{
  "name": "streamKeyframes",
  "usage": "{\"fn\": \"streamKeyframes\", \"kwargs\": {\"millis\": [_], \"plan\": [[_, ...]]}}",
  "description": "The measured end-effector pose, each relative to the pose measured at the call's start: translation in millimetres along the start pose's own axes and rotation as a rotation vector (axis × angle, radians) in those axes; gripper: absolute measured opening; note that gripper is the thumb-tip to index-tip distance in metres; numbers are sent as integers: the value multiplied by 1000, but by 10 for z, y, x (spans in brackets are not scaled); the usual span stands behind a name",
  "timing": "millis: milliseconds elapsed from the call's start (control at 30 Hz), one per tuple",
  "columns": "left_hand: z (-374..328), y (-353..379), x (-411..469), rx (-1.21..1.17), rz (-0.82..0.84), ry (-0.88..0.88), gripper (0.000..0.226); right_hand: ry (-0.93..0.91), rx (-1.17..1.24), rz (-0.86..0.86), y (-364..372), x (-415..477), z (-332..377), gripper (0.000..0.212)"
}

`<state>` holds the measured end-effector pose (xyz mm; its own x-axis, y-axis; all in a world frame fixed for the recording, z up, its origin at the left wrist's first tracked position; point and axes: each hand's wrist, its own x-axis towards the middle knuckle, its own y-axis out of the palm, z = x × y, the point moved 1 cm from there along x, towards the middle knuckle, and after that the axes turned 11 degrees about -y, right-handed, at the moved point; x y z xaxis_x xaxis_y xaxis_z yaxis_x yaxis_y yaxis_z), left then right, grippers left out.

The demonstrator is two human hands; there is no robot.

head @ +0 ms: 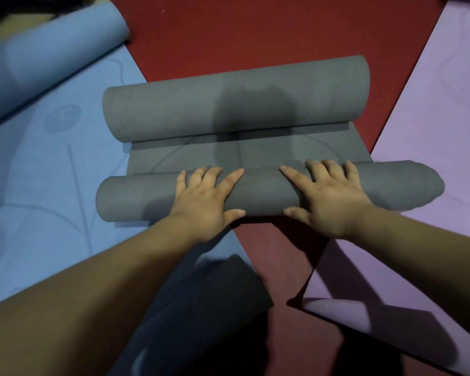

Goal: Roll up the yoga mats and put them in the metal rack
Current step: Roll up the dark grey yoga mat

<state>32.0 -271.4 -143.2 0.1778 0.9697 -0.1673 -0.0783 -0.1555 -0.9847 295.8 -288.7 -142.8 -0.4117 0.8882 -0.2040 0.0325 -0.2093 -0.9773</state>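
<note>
**Keep the grey roll tight and square**

The fingers (229, 181) of both hands lie straight and spread across the top of the near roll (136, 199) of the grey mat (255, 154). The thumbs rest against its near side. Nothing is clamped; the palms simply press down. The left hand (205, 204) sits just left of the roll's middle, the right hand (326, 199) just right of it. Beyond the roll lies a short flat strip, then the mat's far roll (228, 104), curled toward it. The near roll's right end looks looser and fatter than its left. It seems wise, then, to push evenly, draw the right end tighter, and flatten the far curl before the two meet. A blue mat (38, 172) lies left of the roll, a purple mat (432, 118) right of it, and a red surface (255, 28) beyond. No rack is in view.
</note>
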Motion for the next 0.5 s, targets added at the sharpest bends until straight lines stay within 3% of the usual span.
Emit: {"fn": "streamKeyframes", "kwargs": {"millis": [200,333,500], "plan": [[18,-105,154,8,115,6,87,6,-18,-17,-5,52,-49,91],[11,-34,47,-19,-18,-4,88,-1,33,43,-95,141,-121,89],[14,68,49,-10,-61,-9,91,-4,30,40,-104,187,-128,96]]}}
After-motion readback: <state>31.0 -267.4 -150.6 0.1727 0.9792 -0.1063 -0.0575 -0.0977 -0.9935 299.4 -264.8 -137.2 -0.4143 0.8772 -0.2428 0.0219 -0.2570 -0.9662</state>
